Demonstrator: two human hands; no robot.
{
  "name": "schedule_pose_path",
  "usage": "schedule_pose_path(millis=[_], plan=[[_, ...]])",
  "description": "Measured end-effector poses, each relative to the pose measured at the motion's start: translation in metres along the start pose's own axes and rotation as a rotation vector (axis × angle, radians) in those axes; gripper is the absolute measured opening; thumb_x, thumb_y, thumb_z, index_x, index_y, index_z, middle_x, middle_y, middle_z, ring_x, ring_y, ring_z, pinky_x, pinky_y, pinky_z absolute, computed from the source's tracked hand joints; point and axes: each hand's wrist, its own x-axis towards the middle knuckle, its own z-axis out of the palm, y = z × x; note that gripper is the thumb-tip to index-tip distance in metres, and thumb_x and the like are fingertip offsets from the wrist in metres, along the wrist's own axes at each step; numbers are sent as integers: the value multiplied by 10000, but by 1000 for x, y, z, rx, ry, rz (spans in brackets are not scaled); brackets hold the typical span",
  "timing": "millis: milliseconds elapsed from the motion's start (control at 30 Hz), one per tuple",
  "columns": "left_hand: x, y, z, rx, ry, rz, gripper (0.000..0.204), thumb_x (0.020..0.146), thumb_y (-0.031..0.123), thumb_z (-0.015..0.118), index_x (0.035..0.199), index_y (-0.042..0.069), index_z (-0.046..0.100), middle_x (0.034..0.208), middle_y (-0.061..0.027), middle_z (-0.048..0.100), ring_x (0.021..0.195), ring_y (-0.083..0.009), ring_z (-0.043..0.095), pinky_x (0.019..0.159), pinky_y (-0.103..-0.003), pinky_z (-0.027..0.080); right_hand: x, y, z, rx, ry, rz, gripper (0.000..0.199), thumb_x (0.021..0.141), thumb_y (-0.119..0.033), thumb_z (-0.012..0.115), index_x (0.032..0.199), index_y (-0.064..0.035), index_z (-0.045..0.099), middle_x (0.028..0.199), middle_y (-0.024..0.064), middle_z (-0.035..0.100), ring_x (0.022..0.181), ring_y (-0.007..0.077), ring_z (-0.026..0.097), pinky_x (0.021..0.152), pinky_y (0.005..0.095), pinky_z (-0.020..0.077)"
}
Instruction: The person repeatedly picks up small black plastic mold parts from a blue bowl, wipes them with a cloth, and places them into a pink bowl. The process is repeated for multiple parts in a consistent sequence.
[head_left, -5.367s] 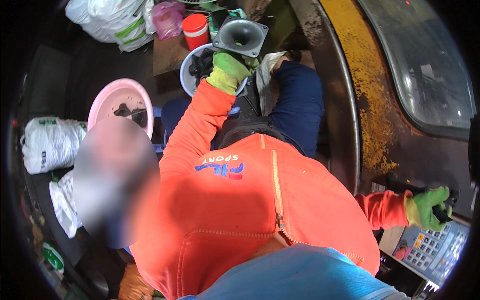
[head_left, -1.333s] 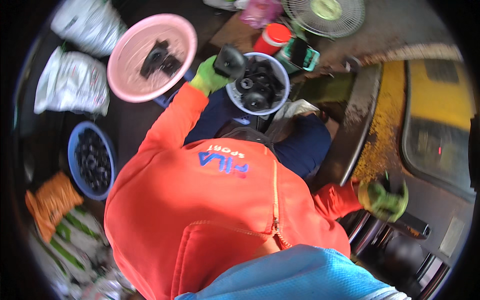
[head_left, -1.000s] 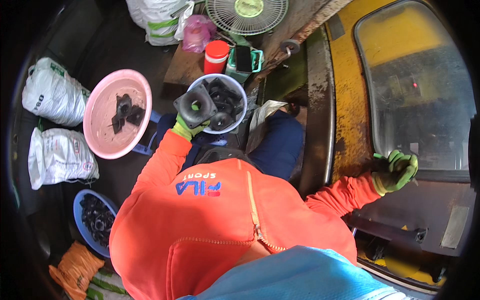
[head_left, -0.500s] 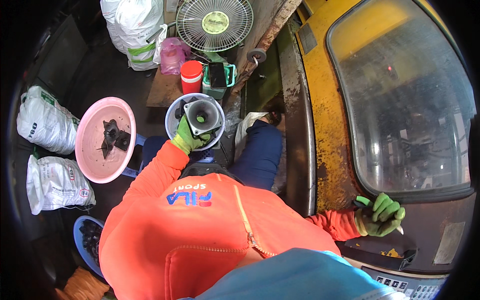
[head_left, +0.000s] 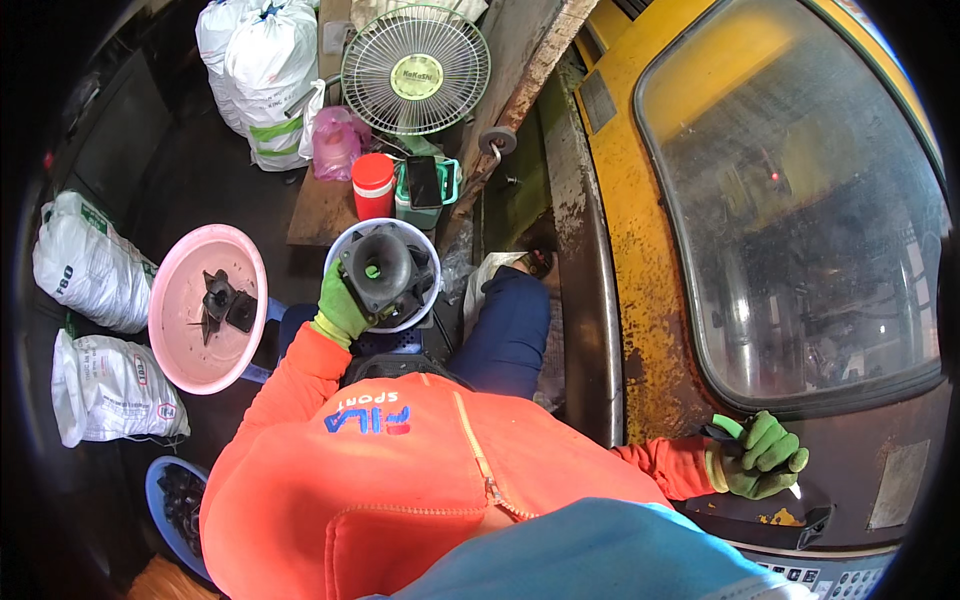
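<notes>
My left hand (head_left: pixel 345 305), in a green glove, holds a dark cone-shaped plastic part (head_left: pixel 380 268) over a white basin (head_left: pixel 431 262) with more dark parts in it. My right hand (head_left: pixel 760 458), also green-gloved, grips a black handle (head_left: pixel 722 434) at the lower edge of the yellow machine's door (head_left: pixel 640 260), below its large window (head_left: pixel 800 210). My orange jacket fills the lower middle of the view.
A pink basin (head_left: pixel 190 340) holding two dark parts sits at my left, a blue basin (head_left: pixel 165 505) of dark parts lower left. White sacks (head_left: pixel 90 270) lie around. A fan (head_left: pixel 415 70), a red cup (head_left: pixel 373 185) and a green basket (head_left: pixel 428 190) stand behind the white basin.
My head has turned toward the machine. My left hand has lifted a dark cone part from the white basin and holds it above it. My right hand has settled on the door handle.
</notes>
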Motion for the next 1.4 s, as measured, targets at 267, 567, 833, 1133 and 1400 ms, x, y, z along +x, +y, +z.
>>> schedule_pose_path(millis=[267, 567, 833, 1133, 1400], plan=[[0, 0, 7, 12, -319, 41, 576, 1029, 428, 316, 1469, 68, 407, 1463, -176, 461, 1324, -349, 490, 1110, -525, 412, -2, 1, 2, 33, 17, -20, 259, 1031, -337, 489, 1038, -83, 537, 666, 1, 435, 519, 144, 412, 554, 307, 376], [-5, -11, 8, -617, -293, -187, 530, 1013, 338, 467, 1468, 72, 412, 1471, -166, 462, 1331, -336, 488, 1123, -510, 403, -1, 1, -2, 35, -47, -77, 265, 1026, -341, 505, 1059, -82, 553, 682, -4, 459, 517, 136, 425, 542, 305, 380], [-15, -5, 2, -520, -248, -152, 534, 1005, 332, 501, 1463, 70, 421, 1466, -164, 470, 1327, -335, 493, 1122, -502, 405, 4, -12, 1, 31, -43, -93, 259, 1020, -335, 515, 1053, -82, 560, 678, -3, 456, 501, 131, 421, 522, 302, 367], [-18, -3, 0, -464, -185, -204, 556, 988, 335, 558, 1454, 58, 436, 1449, -160, 494, 1322, -328, 499, 1118, -482, 412, 6, -16, 1, 50, -48, -82, 248, 1014, -320, 529, 1051, -77, 562, 677, 1, 455, 493, 138, 422, 516, 304, 368], [-16, -2, 4, -524, -127, -261, 544, 990, 310, 544, 1455, 51, 434, 1449, -169, 492, 1304, -327, 518, 1090, -502, 446, 6, -19, 4, 62, -72, -57, 237, 1015, -323, 515, 1038, -89, 549, 703, 5, 469, 529, 145, 451, 546, 305, 391]])
